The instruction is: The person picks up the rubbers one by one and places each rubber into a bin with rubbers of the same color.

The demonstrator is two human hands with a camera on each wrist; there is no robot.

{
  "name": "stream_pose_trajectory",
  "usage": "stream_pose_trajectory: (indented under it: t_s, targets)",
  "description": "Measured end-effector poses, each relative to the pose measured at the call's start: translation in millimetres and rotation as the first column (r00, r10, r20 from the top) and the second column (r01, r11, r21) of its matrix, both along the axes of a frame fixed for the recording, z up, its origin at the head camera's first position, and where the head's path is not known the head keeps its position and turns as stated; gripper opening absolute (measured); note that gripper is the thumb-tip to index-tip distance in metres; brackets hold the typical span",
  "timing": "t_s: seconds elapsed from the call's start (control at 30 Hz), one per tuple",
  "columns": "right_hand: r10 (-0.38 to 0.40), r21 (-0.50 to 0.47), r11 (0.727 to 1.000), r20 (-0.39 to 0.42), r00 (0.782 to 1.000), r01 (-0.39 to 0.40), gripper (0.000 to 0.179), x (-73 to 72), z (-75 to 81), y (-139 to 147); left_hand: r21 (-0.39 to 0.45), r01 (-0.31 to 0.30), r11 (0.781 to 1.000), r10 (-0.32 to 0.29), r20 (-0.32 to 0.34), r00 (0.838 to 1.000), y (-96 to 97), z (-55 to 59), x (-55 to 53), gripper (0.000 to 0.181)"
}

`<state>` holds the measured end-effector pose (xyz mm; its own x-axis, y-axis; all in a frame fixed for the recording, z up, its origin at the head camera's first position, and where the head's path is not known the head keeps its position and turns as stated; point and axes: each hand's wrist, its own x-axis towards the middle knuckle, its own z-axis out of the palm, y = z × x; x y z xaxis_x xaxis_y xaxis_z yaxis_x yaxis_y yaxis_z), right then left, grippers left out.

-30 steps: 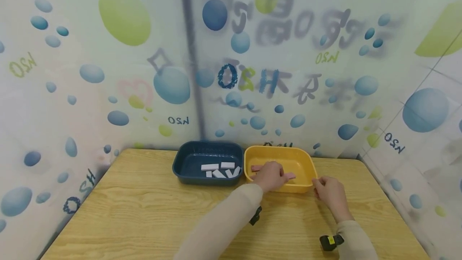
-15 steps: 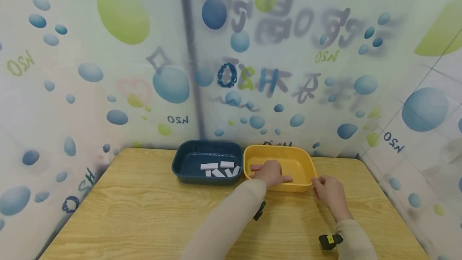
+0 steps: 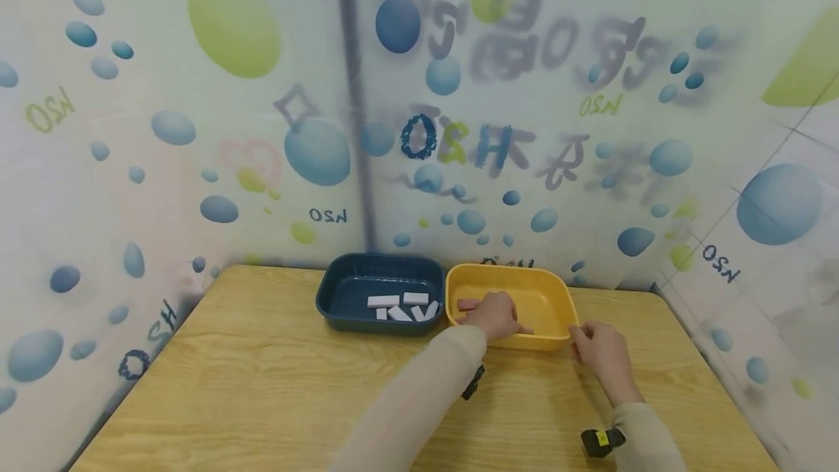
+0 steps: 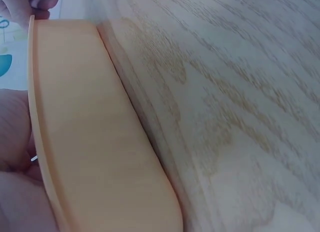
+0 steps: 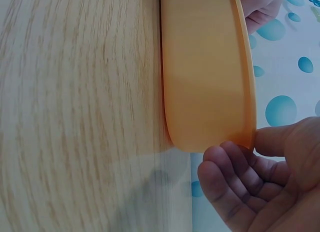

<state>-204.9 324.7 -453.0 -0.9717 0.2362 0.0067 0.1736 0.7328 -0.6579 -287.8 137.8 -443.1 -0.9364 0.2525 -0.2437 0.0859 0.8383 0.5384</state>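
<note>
The left hand (image 3: 496,315) reaches over the near side of the yellow plastic tub (image 3: 547,312), its fingers down inside. Pink rectangular blocks (image 3: 468,304) lie around that hand; a pink end shows just right of its fingers. Its fingertips are hidden by the hand in the head view and by the tub wall (image 4: 100,127) in the left wrist view, so any grip is unclear. At the tub's right near corner, the right hand (image 3: 599,348) pinches the rim between thumb and fingers, as the right wrist view (image 5: 265,177) shows.
A dark blue tub (image 3: 347,312) touches the yellow one on its left and holds several white rectangular blocks (image 3: 398,314). Both stand on a wooden table (image 3: 262,384) near its back edge, against a patterned wall (image 3: 419,93).
The left hand has shifted slightly within the yellow tub, and the pink end beside its fingers sits a bit lower and shows less. The right hand stays on the rim.
</note>
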Motion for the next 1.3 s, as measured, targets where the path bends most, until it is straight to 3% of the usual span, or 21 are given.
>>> stream_pose_trajectory:
  t_s: [0.17, 0.43, 0.57, 0.73, 0.93, 1.1, 1.3]
  targets:
    - [0.005, 0.008, 1.0, -0.003, 1.0, -0.005, 0.03, -0.5, -1.0, -1, 0.004, 0.067, 0.998, -0.067, -0.024, 0.997, -5.1, 0.0, -1.4, 0.014]
    - [0.009, 0.006, 1.0, 0.0, 1.0, -0.009, 0.03, -2.2, -0.8, -3, 0.026, 0.161, 0.987, -0.158, -0.088, 0.984, -13.0, 6.0, 0.3, 0.016]
    - [0.013, 0.009, 1.0, 0.004, 1.0, -0.013, 0.03, -2.1, -0.5, -1, -0.009, 0.187, 0.982, -0.187, -0.111, 0.976, -15.4, 13.9, 5.4, 0.019]
    - [0.015, 0.016, 1.0, 0.006, 1.0, -0.016, 0.03, -1.6, -0.5, 1, -0.107, 0.231, 0.967, -0.247, -0.164, 0.955, -17.0, 23.4, 14.5, 0.019]
    - [0.025, 0.016, 1.0, 0.021, 0.999, -0.026, 0.03, -1.3, 0.4, 0, -0.209, 0.298, 0.931, -0.35, -0.285, 0.892, -27.3, 24.3, 23.2, 0.027]
    - [0.042, 0.052, 0.998, 0.022, 0.999, -0.043, 0.031, -1.4, 1.9, 2, -0.238, 0.294, 0.926, -0.366, -0.371, 0.853, -37.2, 24.8, 29.0, 0.029]
    - [0.06, 0.087, 0.994, 0.039, 0.997, -0.063, 0.033, -2.8, 6.0, 3, -0.23, 0.318, 0.92, -0.392, -0.504, 0.77, -55.7, 27.0, 35.4, 0.03]
